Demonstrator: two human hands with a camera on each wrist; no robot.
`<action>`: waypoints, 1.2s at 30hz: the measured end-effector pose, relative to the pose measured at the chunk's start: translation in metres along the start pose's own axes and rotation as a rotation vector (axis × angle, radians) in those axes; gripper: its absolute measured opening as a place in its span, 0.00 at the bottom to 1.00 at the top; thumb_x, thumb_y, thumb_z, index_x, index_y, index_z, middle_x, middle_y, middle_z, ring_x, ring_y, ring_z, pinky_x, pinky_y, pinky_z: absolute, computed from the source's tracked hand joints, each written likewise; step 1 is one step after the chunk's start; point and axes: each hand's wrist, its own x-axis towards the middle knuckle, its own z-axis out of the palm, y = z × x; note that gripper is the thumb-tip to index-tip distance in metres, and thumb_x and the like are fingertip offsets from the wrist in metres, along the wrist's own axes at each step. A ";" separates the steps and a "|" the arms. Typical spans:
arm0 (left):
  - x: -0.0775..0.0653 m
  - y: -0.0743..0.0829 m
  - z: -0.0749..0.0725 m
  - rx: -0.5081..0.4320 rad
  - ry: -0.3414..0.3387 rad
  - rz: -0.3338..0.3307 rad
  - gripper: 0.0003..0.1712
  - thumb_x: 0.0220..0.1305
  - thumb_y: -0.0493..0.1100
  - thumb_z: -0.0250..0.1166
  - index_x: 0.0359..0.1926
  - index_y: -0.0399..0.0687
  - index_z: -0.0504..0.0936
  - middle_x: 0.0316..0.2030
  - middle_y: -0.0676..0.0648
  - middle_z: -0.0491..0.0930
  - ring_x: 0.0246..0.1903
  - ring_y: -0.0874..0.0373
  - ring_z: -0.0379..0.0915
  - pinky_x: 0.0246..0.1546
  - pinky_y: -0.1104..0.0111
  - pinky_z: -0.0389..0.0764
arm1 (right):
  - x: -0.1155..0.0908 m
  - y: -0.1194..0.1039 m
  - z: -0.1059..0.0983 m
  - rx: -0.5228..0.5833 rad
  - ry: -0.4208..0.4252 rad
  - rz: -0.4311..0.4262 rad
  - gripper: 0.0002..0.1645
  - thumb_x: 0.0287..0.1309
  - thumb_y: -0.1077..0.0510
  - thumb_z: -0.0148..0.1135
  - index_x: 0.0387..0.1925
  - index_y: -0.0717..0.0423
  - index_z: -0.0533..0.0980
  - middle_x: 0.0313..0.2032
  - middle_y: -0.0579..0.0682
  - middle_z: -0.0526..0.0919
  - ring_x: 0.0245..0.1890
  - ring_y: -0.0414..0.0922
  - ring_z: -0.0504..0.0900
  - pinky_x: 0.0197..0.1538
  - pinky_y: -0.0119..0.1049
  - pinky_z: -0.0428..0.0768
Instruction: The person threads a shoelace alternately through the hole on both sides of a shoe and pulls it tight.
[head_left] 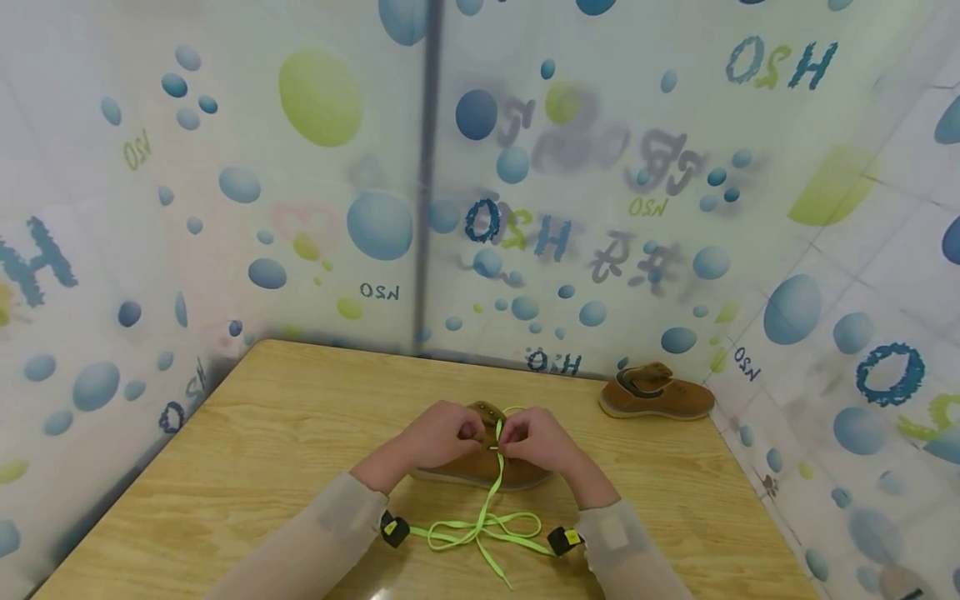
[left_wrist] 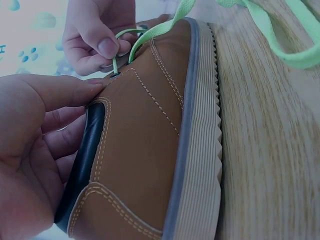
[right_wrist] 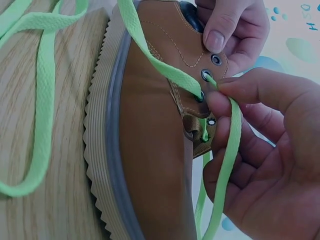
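A brown leather shoe (head_left: 457, 471) with a pale ridged sole (left_wrist: 197, 150) lies before me, a lime-green shoelace (head_left: 492, 492) running through some of its eyelets. My left hand (head_left: 444, 435) grips the shoe's collar at the lacing flap, thumb outside and fingers inside, as the left wrist view shows. My right hand (right_wrist: 285, 135) pinches the shoelace (right_wrist: 231, 140) between thumb and forefinger, close to the eyelet (right_wrist: 206, 75) it comes out of. Above that, the top eyelet (right_wrist: 216, 60) has no lace in it, beside the left thumb. The shoe's tongue (right_wrist: 204, 146) is partly hidden.
Loose loops of the shoelace lie on the wooden table (head_left: 300, 417) between my forearms. A second brown shoe (head_left: 656, 396) stands at the table's far right, by the wall. Bubble-patterned sheets (head_left: 337, 167) hang around the table's back and sides.
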 end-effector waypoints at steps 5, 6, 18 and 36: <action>0.000 0.000 0.001 -0.006 0.001 -0.005 0.02 0.68 0.40 0.73 0.40 0.50 0.88 0.27 0.59 0.80 0.27 0.66 0.70 0.35 0.68 0.75 | 0.000 -0.001 0.001 -0.007 -0.003 -0.017 0.05 0.62 0.64 0.72 0.30 0.52 0.87 0.27 0.44 0.88 0.25 0.36 0.79 0.31 0.32 0.80; 0.000 0.000 0.001 -0.006 0.002 -0.007 0.02 0.68 0.40 0.73 0.40 0.50 0.88 0.26 0.59 0.80 0.27 0.66 0.70 0.36 0.68 0.75 | 0.000 -0.001 0.002 -0.010 -0.003 -0.017 0.05 0.62 0.64 0.72 0.30 0.52 0.87 0.27 0.44 0.88 0.25 0.36 0.79 0.31 0.32 0.80; 0.000 0.000 0.003 -0.002 0.010 -0.023 0.02 0.67 0.39 0.73 0.39 0.50 0.88 0.26 0.59 0.80 0.27 0.65 0.71 0.35 0.68 0.76 | 0.000 -0.003 0.003 -0.037 0.017 0.007 0.06 0.62 0.62 0.73 0.29 0.49 0.87 0.27 0.43 0.88 0.25 0.38 0.80 0.32 0.33 0.80; 0.000 0.002 0.001 0.000 0.014 -0.017 0.02 0.67 0.39 0.73 0.39 0.51 0.88 0.26 0.59 0.79 0.26 0.66 0.69 0.35 0.68 0.75 | -0.002 0.003 -0.004 0.136 0.015 -0.035 0.04 0.65 0.63 0.71 0.36 0.61 0.87 0.34 0.51 0.89 0.30 0.36 0.82 0.38 0.31 0.82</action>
